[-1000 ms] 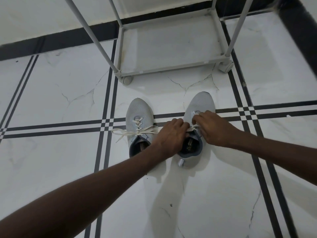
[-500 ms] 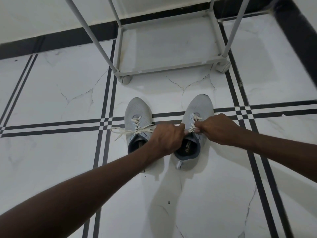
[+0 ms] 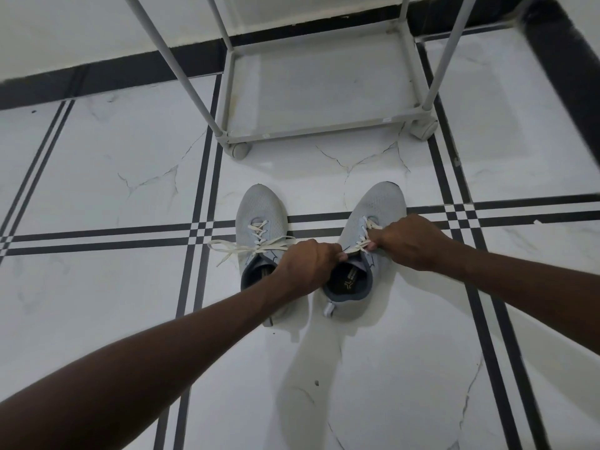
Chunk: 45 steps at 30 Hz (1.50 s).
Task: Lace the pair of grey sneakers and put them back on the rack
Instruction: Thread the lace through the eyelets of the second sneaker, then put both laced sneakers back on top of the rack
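Two grey sneakers stand side by side on the floor, toes pointing at the rack. The left sneaker (image 3: 259,209) has a cream lace threaded through its eyelets, with loose ends (image 3: 227,250) trailing out to its left. The right sneaker (image 3: 376,206) has a cream lace (image 3: 365,235) across its upper. My left hand (image 3: 305,266) is closed on one end of that lace at the shoe's left side. My right hand (image 3: 409,241) pinches the other end at the right side. The grey rack (image 3: 318,129) stands just beyond the shoes.
The floor is white marble tile with black stripe lines (image 3: 97,237). The rack has slanted posts (image 3: 175,64) and small wheels (image 3: 238,151) at its front corners. A black skirting band (image 3: 97,76) runs along the wall behind.
Both hands have drawn slightly apart over the right sneaker, pulling its lace tighter. The camera view has shifted a little; the left sneaker has not moved.
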Available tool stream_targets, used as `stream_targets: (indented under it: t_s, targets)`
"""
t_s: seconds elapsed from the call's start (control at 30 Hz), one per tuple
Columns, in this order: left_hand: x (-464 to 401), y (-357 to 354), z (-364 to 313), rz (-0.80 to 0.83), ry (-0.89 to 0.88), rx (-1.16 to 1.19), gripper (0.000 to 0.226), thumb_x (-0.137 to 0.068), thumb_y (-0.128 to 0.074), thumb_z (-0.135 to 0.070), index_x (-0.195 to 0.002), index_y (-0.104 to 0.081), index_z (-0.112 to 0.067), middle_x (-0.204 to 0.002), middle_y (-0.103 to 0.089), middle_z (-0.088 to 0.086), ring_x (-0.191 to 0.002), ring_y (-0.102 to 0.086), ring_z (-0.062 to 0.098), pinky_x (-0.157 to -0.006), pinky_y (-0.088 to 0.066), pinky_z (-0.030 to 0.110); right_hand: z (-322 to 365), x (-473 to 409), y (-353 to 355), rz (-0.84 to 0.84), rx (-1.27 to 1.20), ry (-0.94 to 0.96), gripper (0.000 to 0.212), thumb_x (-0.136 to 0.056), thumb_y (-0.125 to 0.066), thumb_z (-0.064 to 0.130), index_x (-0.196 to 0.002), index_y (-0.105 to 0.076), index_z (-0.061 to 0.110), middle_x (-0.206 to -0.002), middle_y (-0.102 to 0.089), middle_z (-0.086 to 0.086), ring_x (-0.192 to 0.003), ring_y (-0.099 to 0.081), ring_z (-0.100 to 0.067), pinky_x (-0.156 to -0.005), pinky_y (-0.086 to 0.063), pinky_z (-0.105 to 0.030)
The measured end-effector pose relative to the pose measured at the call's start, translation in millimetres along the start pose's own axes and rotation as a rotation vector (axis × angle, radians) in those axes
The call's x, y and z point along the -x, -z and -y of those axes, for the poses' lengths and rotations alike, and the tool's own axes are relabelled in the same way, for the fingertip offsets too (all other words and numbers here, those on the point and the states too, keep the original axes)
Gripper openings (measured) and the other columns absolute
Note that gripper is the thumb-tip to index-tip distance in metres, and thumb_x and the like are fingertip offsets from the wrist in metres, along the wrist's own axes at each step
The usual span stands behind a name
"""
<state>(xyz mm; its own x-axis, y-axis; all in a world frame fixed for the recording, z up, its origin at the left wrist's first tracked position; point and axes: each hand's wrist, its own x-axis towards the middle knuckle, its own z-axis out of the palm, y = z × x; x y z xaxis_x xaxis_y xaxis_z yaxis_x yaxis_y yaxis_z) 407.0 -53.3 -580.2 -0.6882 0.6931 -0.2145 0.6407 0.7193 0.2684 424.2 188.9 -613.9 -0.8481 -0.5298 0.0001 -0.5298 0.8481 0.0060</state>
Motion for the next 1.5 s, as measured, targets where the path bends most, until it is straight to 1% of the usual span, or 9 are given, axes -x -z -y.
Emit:
stream_targets:
  t_s: [0.17,0.27,0.37,0.5,0.57,0.67,0.77,1.07,1.5]
  targets:
    - [4.2,10.4,11.7,-0.018,-0.017,-0.023,0.038,-0.103,-0.033,-0.043,-0.097,-0.058,-0.015,-0.088,-0.068,0.010,-0.080,-0.064,0.032,-0.063,-0.044,0.035,2.9,9.3,10.0,0.004,-0.093,-0.152,0.058,-0.092,-0.011,0.052,-0.099,-0.056,0.016,-0.083,-0.067,-0.006,-0.067,-0.061,-0.025,-0.055,-0.037,-0.032]
    - [9.9,28.4,29.4,-0.137,0.002,-0.012,0.041,-0.100,-0.037,-0.045,-0.114,-0.060,-0.014,-0.111,-0.064,0.011,-0.101,-0.058,0.029,-0.084,-0.048,0.044,15.5,23.0,11.1,-0.127,-0.316,-0.505,0.055,-0.094,-0.034,0.058,-0.118,-0.052,0.012,-0.108,-0.064,-0.012,-0.094,-0.058,-0.030,-0.078,-0.047,-0.041]
    - [17.8,44.4,59.4,-0.211,0.214,-0.069,0.051,-0.097,-0.045,-0.045,-0.135,-0.048,-0.010,-0.135,-0.054,0.016,-0.122,-0.049,0.032,-0.099,-0.044,0.049,60.9,32.2,19.7,-0.345,-0.479,-0.843,0.062,-0.087,-0.045,0.063,-0.117,-0.051,0.009,-0.110,-0.058,-0.012,-0.102,-0.051,-0.030,-0.083,-0.036,-0.036]
    - [44.8,48.4,102.2,0.164,0.425,-0.043,0.129,-0.065,-0.043,-0.091,-0.156,-0.001,-0.009,-0.164,0.000,0.019,-0.151,-0.002,0.036,-0.119,-0.013,0.054,111.8,23.3,30.3,0.000,-0.930,-1.166,0.065,-0.075,-0.065,0.065,-0.109,-0.046,0.013,-0.108,-0.057,-0.007,-0.107,-0.054,-0.032,-0.090,-0.044,-0.042]
    - [61.6,40.8,110.5,0.356,0.476,0.059,0.143,-0.057,-0.053,-0.090,-0.154,0.013,-0.008,-0.164,0.010,0.018,-0.151,0.005,0.035,-0.120,-0.010,0.049,115.9,14.2,31.4,0.147,-1.095,-1.224,0.073,-0.072,-0.072,0.061,-0.116,-0.041,0.011,-0.112,-0.054,-0.006,-0.111,-0.055,-0.031,-0.092,-0.047,-0.041]
    - [80.4,20.5,105.3,0.270,0.548,0.258,0.113,-0.074,-0.080,-0.046,-0.151,-0.010,-0.002,-0.149,-0.038,0.025,-0.135,-0.041,0.041,-0.105,-0.041,0.045,111.6,6.2,29.9,0.198,-1.046,-1.200,0.070,-0.075,-0.079,0.040,-0.120,-0.036,0.007,-0.107,-0.051,-0.005,-0.102,-0.056,-0.030,-0.084,-0.045,-0.035]
    - [90.0,3.2,92.3,-0.001,0.583,0.227,0.061,-0.083,-0.069,-0.019,-0.133,-0.039,-0.002,-0.112,-0.066,0.022,-0.100,-0.064,0.041,-0.080,-0.054,0.044,109.0,7.7,26.3,0.187,-0.961,-1.130,0.060,-0.075,-0.077,0.026,-0.115,-0.036,0.011,-0.102,-0.054,-0.006,-0.091,-0.055,-0.028,-0.076,-0.041,-0.032]
    - [84.5,-13.3,53.4,-0.100,0.700,0.360,0.038,-0.076,-0.071,-0.023,-0.106,-0.053,-0.007,-0.094,-0.059,0.007,-0.079,-0.055,0.023,-0.067,-0.043,0.031,95.6,-2.6,10.5,0.248,-0.906,-1.147,0.055,-0.074,-0.075,0.025,-0.118,-0.050,0.006,-0.112,-0.063,-0.017,-0.105,-0.060,-0.037,-0.086,-0.050,-0.041]
    - [83.0,48.8,34.7,-0.184,0.590,0.535,0.026,-0.073,-0.066,-0.021,-0.098,-0.058,-0.018,-0.086,-0.057,0.005,-0.074,-0.055,0.020,-0.057,-0.034,0.019,96.7,-3.1,80.7,0.116,-0.809,-1.079,0.019,-0.081,-0.065,0.022,-0.088,-0.056,0.007,-0.081,-0.061,-0.008,-0.076,-0.056,-0.030,-0.062,-0.037,-0.032]
